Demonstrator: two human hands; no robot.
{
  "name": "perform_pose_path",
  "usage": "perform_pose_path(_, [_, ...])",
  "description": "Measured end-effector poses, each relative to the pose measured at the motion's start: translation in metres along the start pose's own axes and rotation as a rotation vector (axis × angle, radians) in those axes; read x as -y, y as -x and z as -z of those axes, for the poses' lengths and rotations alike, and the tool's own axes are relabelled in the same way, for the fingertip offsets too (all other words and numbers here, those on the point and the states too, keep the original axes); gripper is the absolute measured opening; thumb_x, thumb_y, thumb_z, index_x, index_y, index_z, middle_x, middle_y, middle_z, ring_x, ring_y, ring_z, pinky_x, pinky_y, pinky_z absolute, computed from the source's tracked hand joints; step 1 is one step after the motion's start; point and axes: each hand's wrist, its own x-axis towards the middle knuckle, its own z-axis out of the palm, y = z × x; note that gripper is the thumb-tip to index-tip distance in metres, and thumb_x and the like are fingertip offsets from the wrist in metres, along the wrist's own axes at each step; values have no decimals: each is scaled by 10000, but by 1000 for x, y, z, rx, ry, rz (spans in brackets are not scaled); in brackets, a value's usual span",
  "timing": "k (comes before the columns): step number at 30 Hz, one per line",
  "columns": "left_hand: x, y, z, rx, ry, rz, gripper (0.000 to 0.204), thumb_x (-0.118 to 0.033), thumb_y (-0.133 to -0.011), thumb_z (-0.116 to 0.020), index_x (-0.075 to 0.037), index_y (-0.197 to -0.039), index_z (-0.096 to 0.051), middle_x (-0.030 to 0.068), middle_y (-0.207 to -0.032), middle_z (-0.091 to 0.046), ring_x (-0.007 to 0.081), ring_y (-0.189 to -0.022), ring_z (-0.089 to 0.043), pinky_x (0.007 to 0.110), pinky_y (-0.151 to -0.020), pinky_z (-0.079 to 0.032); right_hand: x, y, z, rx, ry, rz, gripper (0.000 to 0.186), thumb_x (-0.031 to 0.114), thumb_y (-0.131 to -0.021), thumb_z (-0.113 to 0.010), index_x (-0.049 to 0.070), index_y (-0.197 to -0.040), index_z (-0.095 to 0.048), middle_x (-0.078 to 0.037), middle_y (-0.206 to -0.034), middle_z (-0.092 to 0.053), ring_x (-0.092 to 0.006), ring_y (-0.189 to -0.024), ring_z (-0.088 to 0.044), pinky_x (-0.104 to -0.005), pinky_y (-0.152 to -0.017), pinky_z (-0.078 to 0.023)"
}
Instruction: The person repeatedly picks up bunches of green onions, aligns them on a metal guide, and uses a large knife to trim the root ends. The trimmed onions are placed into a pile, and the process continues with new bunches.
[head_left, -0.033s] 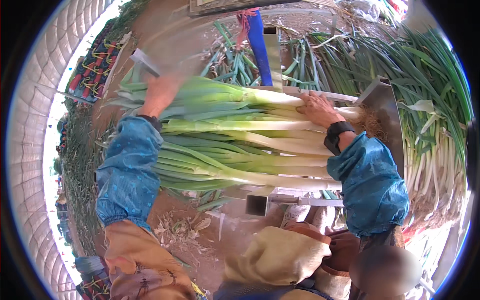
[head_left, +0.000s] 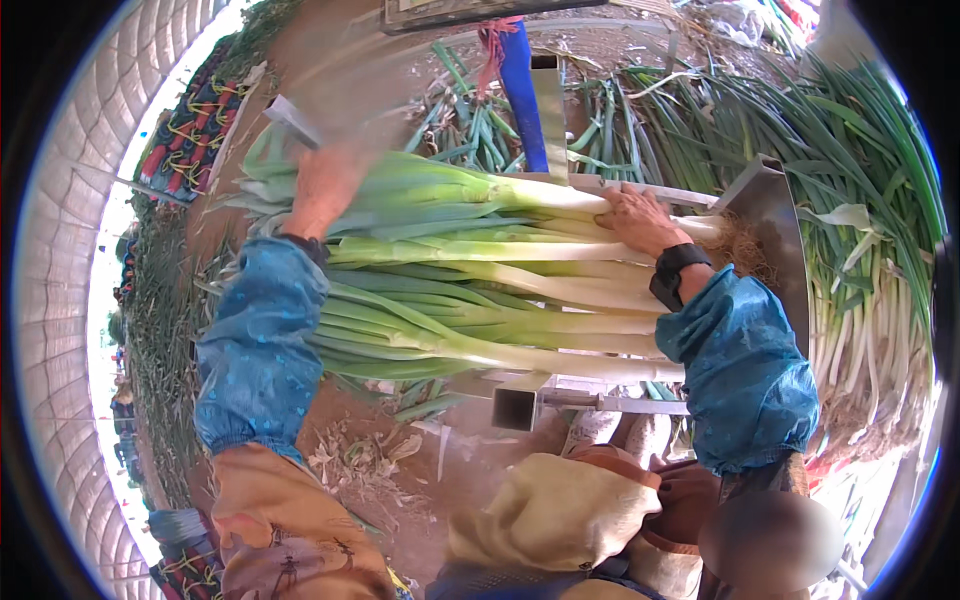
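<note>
Several long leeks (head_left: 420, 335) lie side by side across a metal rack (head_left: 690, 197), green leaves to the left and white stalks to the right. Over the leaves at the far left is my left hand (head_left: 325, 185), closed around a flat grey blade-like tool (head_left: 292, 122) that sticks out past its far side. A smear blurs its fingers and part of that tool. My right hand (head_left: 645, 222) curls its fingers over the white stalk of the farthest leeks, just left of their brown roots (head_left: 742, 250). Those roots lie close to an upright metal end plate (head_left: 785, 225).
A big heap of leeks (head_left: 850, 270) lies to the right, with more loose leaves (head_left: 470, 130) beyond the rack. A blue-wrapped post (head_left: 523, 100) stands at the far side. Near me a square metal tube end (head_left: 515, 408) juts out. Bundles with yellow ties (head_left: 195, 130) sit far left.
</note>
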Motion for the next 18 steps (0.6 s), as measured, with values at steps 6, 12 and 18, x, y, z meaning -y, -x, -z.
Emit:
perform_pose_path(6, [-43,67,-6,13,173,-366,345,-243,-767,-661,-63,-1055,-602,122,-1035,-602,309,-929,-551,394,-835,-429,-14,-6,-4,42,0,14,452,350,-852,-515,165,-1261,-458,-137,-1233,-459,-408,-1164,-397,-599,-935,-304])
perform_pose_path(12, [8,50,-9,111,592,128,241,-240,-784,-611,-21,-884,-610,129,-858,-601,260,-732,-577,362,-643,-480,-20,-15,-13,-8,-2,65,499,355,-850,-547,163,-1296,-431,-154,-1266,-449,-427,-1187,-388,-589,-964,-292])
perform_pose_path(18, [174,70,33,-203,700,576,169,-169,-727,-658,-19,-757,-586,146,-739,-619,255,-713,-592,388,-627,-508,-10,-13,-12,13,-9,51,513,347,-845,-557,179,-1310,-423,-156,-1271,-447,-410,-1204,-378,-592,-967,-288])
